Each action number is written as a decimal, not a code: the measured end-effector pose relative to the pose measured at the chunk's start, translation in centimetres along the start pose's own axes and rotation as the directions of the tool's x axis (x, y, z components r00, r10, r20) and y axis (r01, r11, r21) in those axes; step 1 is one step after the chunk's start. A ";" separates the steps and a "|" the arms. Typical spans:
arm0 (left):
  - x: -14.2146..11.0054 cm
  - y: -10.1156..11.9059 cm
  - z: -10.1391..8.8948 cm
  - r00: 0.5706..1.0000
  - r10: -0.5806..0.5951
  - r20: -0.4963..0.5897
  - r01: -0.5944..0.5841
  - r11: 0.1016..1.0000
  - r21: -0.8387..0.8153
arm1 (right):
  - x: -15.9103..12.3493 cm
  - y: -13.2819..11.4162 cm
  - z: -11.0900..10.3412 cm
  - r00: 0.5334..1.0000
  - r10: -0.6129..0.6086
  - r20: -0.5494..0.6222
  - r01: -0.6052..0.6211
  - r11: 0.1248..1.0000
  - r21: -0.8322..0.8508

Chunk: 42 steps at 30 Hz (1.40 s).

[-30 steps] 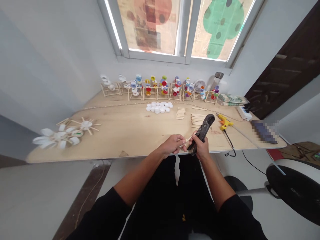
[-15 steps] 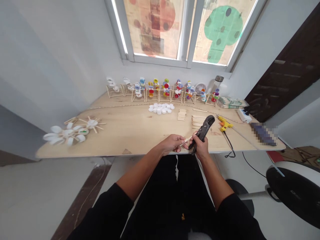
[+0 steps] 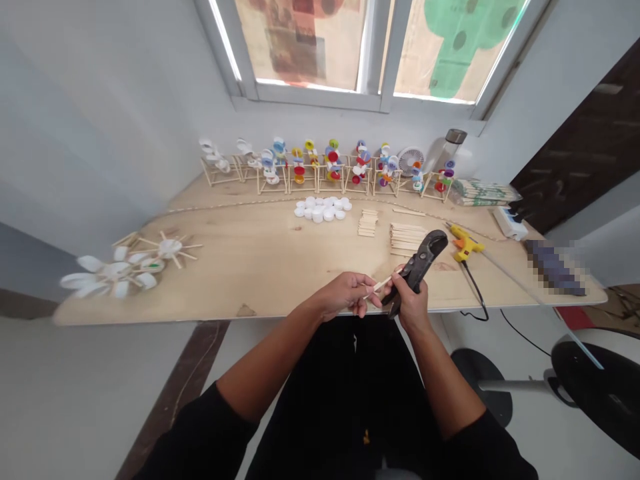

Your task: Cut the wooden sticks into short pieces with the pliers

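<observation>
Pale wooden craft stick [image 3: 380, 286] lay pinched in the left hand [image 3: 345, 295] between thumb and fingers, just behind the front edge of the plywood counter [image 3: 250, 267], its long axis slanting up to the right. The right hand [image 3: 411, 300] was closed around black pliers [image 3: 417, 267], head pointing toward the far right corner. The stick's far end disappeared behind them. Nine stick-framed bottle-cap figures [image 3: 325, 167] lined the far edge; a pixelated object [image 3: 553, 267] at the right end could not be made out.

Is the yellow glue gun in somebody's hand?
No, the yellow glue gun lies on the wooden tabletop, and the right hand holds black pliers.
</observation>
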<state>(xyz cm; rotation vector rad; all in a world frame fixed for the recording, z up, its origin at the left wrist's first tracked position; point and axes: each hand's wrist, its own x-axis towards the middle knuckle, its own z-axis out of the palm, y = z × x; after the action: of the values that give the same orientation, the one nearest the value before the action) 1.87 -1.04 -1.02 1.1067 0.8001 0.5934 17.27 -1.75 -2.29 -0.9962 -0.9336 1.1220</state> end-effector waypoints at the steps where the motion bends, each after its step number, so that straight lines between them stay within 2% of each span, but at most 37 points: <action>1: 0.0 0.1 0.0 1.000 -0.001 0.000 0.001 1.000 0.000 | 0.0 0.0 0.0 1.000 0.003 -0.001 -0.003 1.000 -0.001; 12: -0.1 0.7 0.2 1.000 -0.022 -0.004 0.022 0.999 -0.034 | 0.0 -0.1 0.1 1.000 0.019 0.013 -0.019 1.000 -0.013; 21: -0.2 0.3 0.3 0.996 0.039 -0.078 -0.041 0.999 -0.030 | 0.1 -0.5 0.1 0.999 0.035 0.016 -0.035 0.999 -0.017; 24: -0.5 1.0 -0.3 0.990 0.085 -0.111 -0.090 0.995 -0.038 | -0.1 -1.4 -0.2 0.998 0.060 0.032 -0.059 0.998 -0.028; 26: -0.9 1.8 -0.8 0.982 0.130 -0.137 -0.135 0.990 -0.030 | -0.6 -2.4 -0.4 0.991 0.121 0.058 -0.115 0.989 -0.096; 28: -1.3 2.9 -1.3 0.974 0.166 -0.153 -0.169 0.986 -0.008 | -1.3 -3.5 -0.8 0.975 0.180 0.132 -0.145 0.961 -0.237; 32: -2.1 4.8 -1.7 0.967 0.198 -0.161 -0.191 0.980 0.062 | -3.1 -4.6 -1.4 0.950 0.202 0.237 -0.054 0.856 -0.514; 37: -2.9 6.2 -1.6 0.962 0.229 -0.152 -0.206 0.967 0.151 | -4.3 -4.0 -1.4 0.927 0.243 0.286 0.022 0.725 -0.688; 42: -3.2 6.8 -1.2 0.954 0.274 -0.118 -0.232 0.930 0.285 | -4.4 -4.0 -1.0 0.919 0.253 0.303 0.085 0.624 -0.777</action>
<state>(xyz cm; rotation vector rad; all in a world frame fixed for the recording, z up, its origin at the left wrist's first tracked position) -1.17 -0.47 5.94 1.4412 0.8976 0.8139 18.45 -6.75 0.85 -1.5658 -1.8197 1.0020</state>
